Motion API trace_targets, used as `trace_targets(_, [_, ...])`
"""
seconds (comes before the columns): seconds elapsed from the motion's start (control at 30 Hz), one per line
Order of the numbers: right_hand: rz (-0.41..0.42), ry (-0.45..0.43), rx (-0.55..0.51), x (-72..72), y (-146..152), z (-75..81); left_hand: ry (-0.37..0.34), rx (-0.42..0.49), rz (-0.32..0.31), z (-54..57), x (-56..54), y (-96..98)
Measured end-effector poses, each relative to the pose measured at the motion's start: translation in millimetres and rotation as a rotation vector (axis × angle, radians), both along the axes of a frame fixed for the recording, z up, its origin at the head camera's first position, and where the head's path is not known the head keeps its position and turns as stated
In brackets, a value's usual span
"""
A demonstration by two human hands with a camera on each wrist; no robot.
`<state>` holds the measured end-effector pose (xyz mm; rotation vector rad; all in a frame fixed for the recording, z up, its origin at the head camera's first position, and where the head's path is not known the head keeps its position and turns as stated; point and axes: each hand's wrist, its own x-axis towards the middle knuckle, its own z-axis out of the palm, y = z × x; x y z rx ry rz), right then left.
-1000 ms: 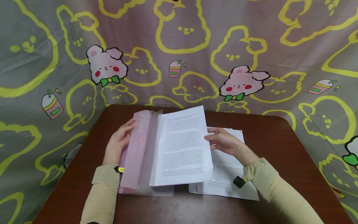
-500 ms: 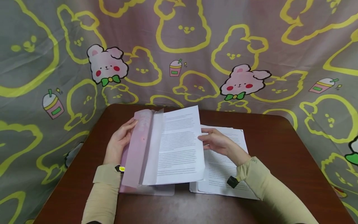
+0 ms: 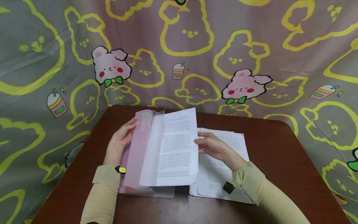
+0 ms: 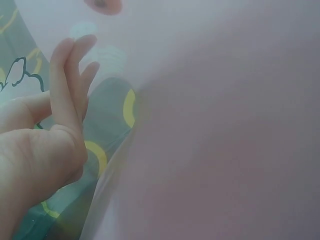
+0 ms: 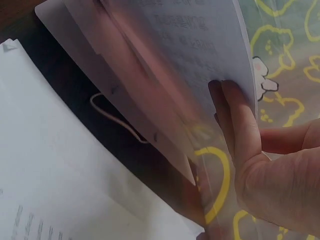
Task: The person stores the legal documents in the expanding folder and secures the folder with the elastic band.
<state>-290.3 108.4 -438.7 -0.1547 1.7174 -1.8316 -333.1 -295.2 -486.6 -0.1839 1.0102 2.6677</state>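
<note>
Head view shows my left hand [image 3: 121, 135] pinching the left edge of the cover on a translucent pink folder [image 3: 137, 149], and my right hand [image 3: 213, 146] pinching the right edge of some printed sheets [image 3: 177, 149] between thumb and fingers. Those sheets are tilted up off the table [image 3: 279, 155], their left part tucked behind the folder's clear flap. There's another stack of printed pages [image 3: 227, 168] lying on the table, partly under my right hand. Bunny-print curtain [image 3: 195, 37] behind it all, lol.

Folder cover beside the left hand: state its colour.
Pale pink; the folder cover shows best in the head view.
</note>
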Motion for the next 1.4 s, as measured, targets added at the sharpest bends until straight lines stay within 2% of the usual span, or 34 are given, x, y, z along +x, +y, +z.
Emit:
trace_targets(0.33, [0.027,-0.017,-0.026,-1.2,-23.1,-9.0,-0.008,-0.057,0.004,3.1,-1.3,2.4])
trace_targets(0.53, [0.016,-0.013,-0.048,2.0,-39.0,-14.6,-0.026,-0.075,0.016,6.0,-0.3,3.3])
trace_targets(0.97, [0.038,-0.005,-0.074,5.0,-56.9,-24.4,-0.051,0.011,0.027,6.7,0.6,2.8])
trace_targets(1.17, [0.056,0.011,-0.112,6.2,-61.7,-31.3,-0.066,0.004,0.024,5.9,1.6,3.0])
trace_targets(1.4, [0.044,0.009,-0.087,2.7,-68.2,-36.5,-0.075,0.015,0.02,8.2,1.0,4.0])
